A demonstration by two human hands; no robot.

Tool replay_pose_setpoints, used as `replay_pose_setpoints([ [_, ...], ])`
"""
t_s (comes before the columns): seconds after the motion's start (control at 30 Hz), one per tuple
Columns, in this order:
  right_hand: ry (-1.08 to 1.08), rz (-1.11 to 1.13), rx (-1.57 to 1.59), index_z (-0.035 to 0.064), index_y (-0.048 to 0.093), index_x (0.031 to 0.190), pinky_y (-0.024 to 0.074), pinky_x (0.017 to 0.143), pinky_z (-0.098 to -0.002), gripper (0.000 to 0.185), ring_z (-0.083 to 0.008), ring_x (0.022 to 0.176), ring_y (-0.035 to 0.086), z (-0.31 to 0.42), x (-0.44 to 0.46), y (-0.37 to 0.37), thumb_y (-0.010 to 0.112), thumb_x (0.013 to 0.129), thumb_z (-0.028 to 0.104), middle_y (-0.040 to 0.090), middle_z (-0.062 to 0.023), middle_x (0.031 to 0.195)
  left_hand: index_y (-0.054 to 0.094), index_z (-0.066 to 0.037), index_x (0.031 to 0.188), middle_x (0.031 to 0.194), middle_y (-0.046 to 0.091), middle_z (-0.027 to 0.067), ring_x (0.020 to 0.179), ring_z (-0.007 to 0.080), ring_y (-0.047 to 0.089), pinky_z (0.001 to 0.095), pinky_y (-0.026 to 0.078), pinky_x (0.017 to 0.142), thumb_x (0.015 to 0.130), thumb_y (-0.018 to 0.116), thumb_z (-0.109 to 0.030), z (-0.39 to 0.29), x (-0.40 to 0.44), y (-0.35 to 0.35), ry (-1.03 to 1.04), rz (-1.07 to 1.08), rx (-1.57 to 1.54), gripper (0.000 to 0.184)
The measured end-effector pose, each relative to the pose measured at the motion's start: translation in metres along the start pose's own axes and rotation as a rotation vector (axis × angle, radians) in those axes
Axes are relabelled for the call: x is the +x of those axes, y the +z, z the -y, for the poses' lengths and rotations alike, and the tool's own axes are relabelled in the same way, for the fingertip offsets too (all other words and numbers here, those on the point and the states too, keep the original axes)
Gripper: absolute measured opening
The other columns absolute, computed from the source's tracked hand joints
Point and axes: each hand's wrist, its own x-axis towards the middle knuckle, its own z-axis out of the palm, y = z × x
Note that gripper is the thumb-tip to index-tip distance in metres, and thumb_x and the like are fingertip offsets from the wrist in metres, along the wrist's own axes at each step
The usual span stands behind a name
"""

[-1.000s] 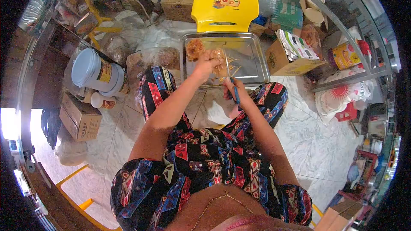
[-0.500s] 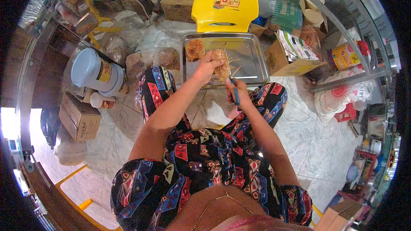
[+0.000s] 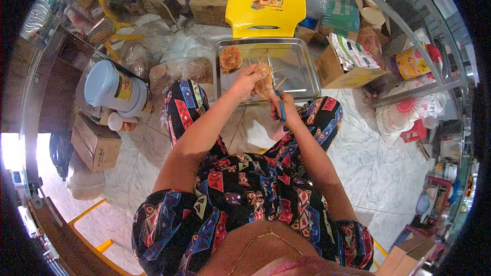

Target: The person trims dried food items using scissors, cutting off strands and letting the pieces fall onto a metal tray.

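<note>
My left hand (image 3: 247,81) grips a brown, rough-surfaced piece (image 3: 264,86), perhaps food, over the near part of a shiny rectangular tray (image 3: 302,93). Closed around the blue handle of a knife (image 3: 280,108) is my right hand (image 3: 288,106); the thin blade points up along the right side of the brown piece. A rounder orange-brown piece (image 3: 230,59) lies in the tray's far left corner. Thin pale strips (image 3: 280,83) are scattered on the tray bottom, to the right of the held piece.
The tray rests in front of a yellow chair back (image 3: 266,7), between my knees and the chair. Blue-lidded buckets (image 3: 105,84) and a cardboard box (image 3: 96,142) stand at left. An open carton of packets (image 3: 348,64) and a white sack (image 3: 404,117) are at right.
The brown piece has tilted slightly, and my right hand with the knife has shifted a little down and left against it. The whole view has moved slightly.
</note>
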Motion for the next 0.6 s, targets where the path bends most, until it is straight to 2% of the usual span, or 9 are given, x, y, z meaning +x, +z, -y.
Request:
replay_pose_setpoints([
  [0.07,-0.017,0.056,0.064,-0.0004,0.049,0.079,0.0405,0.041,-0.0261,0.04,-0.0137,0.046,0.048,-0.008,0.005,-0.003,0.047,0.086,0.039,0.045,-0.0042,0.055,0.053,-0.002,0.092,0.085,0.057,0.0027,0.071,0.0133,0.056,0.0272,0.048,0.06,0.079,0.053,-0.007,0.0,0.002,-0.002,-0.049,-0.141,-0.058,0.014],
  [0.1,-0.018,0.056,0.063,-0.0004,0.049,0.079,0.0405,0.041,-0.0261,0.04,-0.0137,0.046,0.048,-0.005,0.003,-0.001,0.047,0.086,0.039,0.045,-0.0042,0.055,0.053,-0.002,0.092,0.085,0.057,0.0027,0.071,0.0133,0.056,0.0272,0.048,0.06,0.079,0.053,-0.007,-0.004,0.003,-0.002,-0.049,-0.142,-0.058,0.014],
  [0.17,-0.075,0.107,0.035,-0.0006,0.049,0.081,0.0416,0.044,-0.0257,0.04,-0.0141,0.048,0.049,0.0,-0.003,0.005,0.045,0.086,0.039,0.046,-0.005,0.056,0.052,-0.002,0.095,0.087,0.056,0.0028,0.074,0.0135,0.056,0.028,0.048,0.063,0.079,0.054,-0.008,-0.015,0.005,-0.006,0.036,-0.232,-0.053,0.017],
  [0.2,-0.075,0.109,0.034,-0.0006,0.049,0.081,0.0416,0.044,-0.0257,0.04,-0.0141,0.048,0.049,-0.003,-0.002,0.004,0.045,0.086,0.039,0.046,-0.005,0.056,0.052,-0.002,0.095,0.087,0.056,0.0028,0.074,0.0135,0.056,0.028,0.048,0.063,0.079,0.054,-0.008,-0.015,0.008,-0.014,0.037,-0.234,-0.053,0.017],
  [0.27,-0.18,0.224,0.012,-0.0012,0.048,0.084,0.0427,0.046,-0.0258,0.042,-0.0147,0.051,0.05,-0.013,0.003,0.003,0.044,0.087,0.04,0.048,-0.0056,0.059,0.051,-0.002,0.098,0.089,0.056,0.0033,0.076,0.0136,0.056,0.0286,0.048,0.065,0.079,0.054,-0.008,-0.014,0.014,-0.029,0.2,-0.22,0.003,0.02],
  [0.37,-0.142,0.243,-0.041,-0.0014,0.048,0.087,0.043,0.048,-0.0263,0.043,-0.0153,0.053,0.051,-0.02,0.007,0.003,0.042,0.087,0.042,0.049,-0.006,0.062,0.051,-0.003,0.099,0.088,0.056,0.0032,0.074,0.0137,0.056,0.0286,0.048,0.064,0.08,0.054,-0.008,-0.029,0.007,-0.02,0.245,-0.274,-0.078,0.02],
  [0.6,-0.123,0.254,-0.034,-0.0013,0.049,0.086,0.0434,0.048,-0.0263,0.043,-0.0146,0.054,0.052,-0.014,0.001,0.006,0.043,0.087,0.041,0.049,-0.0064,0.062,0.05,-0.002,0.102,0.089,0.056,0.0033,0.075,0.0137,0.056,0.0283,0.048,0.063,0.08,0.053,-0.008,-0.034,0.005,-0.018,0.204,-0.288,-0.072,0.023],
])
